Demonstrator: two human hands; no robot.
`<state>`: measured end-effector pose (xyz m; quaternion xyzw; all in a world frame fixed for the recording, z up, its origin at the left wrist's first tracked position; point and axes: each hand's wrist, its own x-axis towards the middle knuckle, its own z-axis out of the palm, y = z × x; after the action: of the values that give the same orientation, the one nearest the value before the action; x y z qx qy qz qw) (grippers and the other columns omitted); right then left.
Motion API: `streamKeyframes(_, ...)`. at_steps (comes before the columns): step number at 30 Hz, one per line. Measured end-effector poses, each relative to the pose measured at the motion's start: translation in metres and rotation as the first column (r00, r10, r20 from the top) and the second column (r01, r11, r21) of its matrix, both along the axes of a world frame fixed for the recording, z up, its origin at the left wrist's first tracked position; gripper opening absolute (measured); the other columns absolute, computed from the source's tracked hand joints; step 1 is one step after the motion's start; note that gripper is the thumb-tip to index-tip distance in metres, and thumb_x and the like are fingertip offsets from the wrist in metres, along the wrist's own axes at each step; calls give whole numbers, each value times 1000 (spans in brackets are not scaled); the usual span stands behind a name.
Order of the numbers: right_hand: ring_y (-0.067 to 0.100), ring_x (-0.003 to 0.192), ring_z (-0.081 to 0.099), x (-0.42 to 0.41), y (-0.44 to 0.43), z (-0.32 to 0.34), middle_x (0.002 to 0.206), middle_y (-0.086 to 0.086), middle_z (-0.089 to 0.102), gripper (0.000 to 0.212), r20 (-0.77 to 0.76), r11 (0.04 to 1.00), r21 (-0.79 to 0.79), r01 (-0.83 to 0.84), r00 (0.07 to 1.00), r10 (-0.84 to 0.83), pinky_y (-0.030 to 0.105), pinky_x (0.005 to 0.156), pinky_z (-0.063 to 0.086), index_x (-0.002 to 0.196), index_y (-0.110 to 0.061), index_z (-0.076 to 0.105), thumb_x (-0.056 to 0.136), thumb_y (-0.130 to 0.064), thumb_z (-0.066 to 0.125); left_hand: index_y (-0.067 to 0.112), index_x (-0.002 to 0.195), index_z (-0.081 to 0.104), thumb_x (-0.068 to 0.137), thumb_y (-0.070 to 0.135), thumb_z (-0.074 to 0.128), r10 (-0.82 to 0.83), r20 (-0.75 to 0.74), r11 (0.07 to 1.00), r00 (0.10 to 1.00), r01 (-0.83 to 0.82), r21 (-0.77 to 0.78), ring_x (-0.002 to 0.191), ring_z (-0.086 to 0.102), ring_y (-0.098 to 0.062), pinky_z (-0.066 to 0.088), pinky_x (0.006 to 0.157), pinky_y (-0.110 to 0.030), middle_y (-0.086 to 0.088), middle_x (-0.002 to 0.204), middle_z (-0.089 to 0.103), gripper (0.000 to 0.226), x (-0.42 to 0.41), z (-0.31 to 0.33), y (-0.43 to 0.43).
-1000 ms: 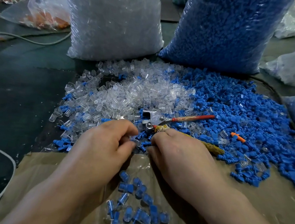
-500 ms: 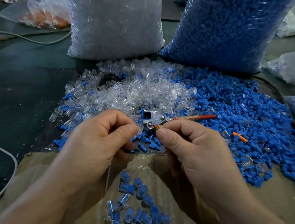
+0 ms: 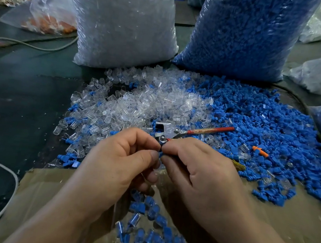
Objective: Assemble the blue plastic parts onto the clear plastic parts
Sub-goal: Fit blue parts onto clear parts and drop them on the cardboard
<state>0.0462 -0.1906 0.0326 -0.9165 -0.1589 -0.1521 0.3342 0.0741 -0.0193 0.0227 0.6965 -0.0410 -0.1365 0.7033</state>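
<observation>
My left hand (image 3: 120,157) and my right hand (image 3: 196,165) meet fingertip to fingertip above the near edge of the piles. A small blue part (image 3: 160,153) shows between the thumbs; both hands pinch there, and any clear part in my left fingers is hidden. Behind the hands spread a heap of loose clear parts (image 3: 137,102) on the left and a heap of loose blue parts (image 3: 255,120) on the right. Several joined blue-and-clear pieces (image 3: 149,226) lie on brown cardboard (image 3: 51,195) below my wrists.
A large bag of clear parts (image 3: 122,23) and a large bag of blue parts (image 3: 244,31) stand at the back. Red-handled pliers (image 3: 190,130) lie just beyond my fingers. An orange part (image 3: 259,150) sits on the blue heap. A white cable (image 3: 5,189) curves at left.
Both hands lifted from the pile toward me and came together; the fingertips that were picking among the parts now press against each other around a blue part.
</observation>
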Motion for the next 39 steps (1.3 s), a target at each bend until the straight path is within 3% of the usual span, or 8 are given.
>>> streamKeyframes(9,21,93,62,0,-2,3,102,-2,65,24,68,997,24,-72,995,70,43,74,53,109,-15,71,95,-27,54,22,84,75,71,15,75,-45,0,996,999,45,-76,58,65,-19,52,50,-24,-8,71,69,15,0,2,4)
streamKeyframes(13,24,122,49,1,-2,4,130,-1,54,42,-13,971,-227,-71,997,70,47,96,48,132,-24,53,94,-38,42,25,82,74,78,7,81,49,84,998,995,-51,21,55,62,-14,49,47,-21,-2,66,67,20,3,-3,3)
streamKeyframes(15,23,149,13,6,-9,0,158,-3,24,59,-80,910,-414,18,995,-56,46,121,14,147,-38,20,92,-50,38,25,83,74,81,4,77,76,84,997,994,-79,28,55,63,-15,50,48,-21,-1,67,68,21,4,-5,6)
streamKeyframes(18,19,146,-25,17,-26,-5,162,-5,-12,77,-116,815,-555,164,955,-272,36,109,-24,150,-37,-6,92,-57,41,26,84,74,72,16,75,54,67,998,996,-55,19,57,65,-15,51,51,-21,-2,66,68,16,4,-6,9)
streamKeyframes(21,22,150,-14,25,-33,-8,164,0,-5,75,-182,775,-612,157,926,-331,42,118,-12,153,-33,0,93,-59,37,28,84,73,76,14,75,22,72,998,997,-26,55,57,64,-15,51,53,-21,-3,65,68,16,4,-7,7)
streamKeyframes(26,23,133,32,27,-34,-5,141,-5,38,65,-151,759,-627,177,928,-341,47,117,15,141,-34,28,86,-66,43,30,84,74,84,4,72,28,83,994,996,-36,99,57,65,-13,52,52,-20,-2,65,69,26,6,-7,9)
streamKeyframes(31,21,134,32,29,-39,-7,144,-9,38,65,-188,768,-628,127,933,-308,45,117,12,141,-37,25,87,-69,40,31,86,74,80,14,76,21,68,995,997,-28,92,58,66,-16,52,51,-21,-6,66,70,18,8,-12,7)
streamKeyframes(39,20,101,44,30,-31,2,106,-6,52,48,-136,791,-584,183,939,-317,40,95,31,120,-32,47,78,-55,48,31,87,74,71,23,74,114,68,991,991,-118,55,61,69,-16,50,49,-21,-5,70,71,19,13,-20,9)
